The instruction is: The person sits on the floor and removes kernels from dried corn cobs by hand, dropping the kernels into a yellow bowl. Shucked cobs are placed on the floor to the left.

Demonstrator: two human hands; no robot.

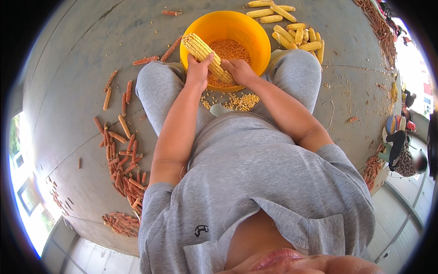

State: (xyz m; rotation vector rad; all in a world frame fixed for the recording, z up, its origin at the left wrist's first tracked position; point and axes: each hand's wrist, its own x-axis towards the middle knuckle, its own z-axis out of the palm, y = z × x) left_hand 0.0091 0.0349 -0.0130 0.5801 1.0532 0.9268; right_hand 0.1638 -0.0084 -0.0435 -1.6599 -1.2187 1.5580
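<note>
An ear of yellow corn (202, 51) lies slantwise over a yellow plastic bucket (255, 34), held between both hands. My left hand (199, 71) grips the ear around its middle, thumb on top. At the ear's lower right end, my right hand (241, 71) presses on it with the thumb and fingers. Its kernels look to be in place along most of the visible side; the part under the hands is hidden. Loose orange kernels (231, 49) cover the bucket's bottom. The bucket stands on the floor between my bent knees.
Unshelled corn ears (309, 46) lie beyond my right knee. Loose kernels (248, 102) are spilled before the bucket. Bare reddish cobs (128, 171) are strewn and heaped at the left. A seated person (403, 150) is at the far right, near a blue basin (391, 124) and more cobs.
</note>
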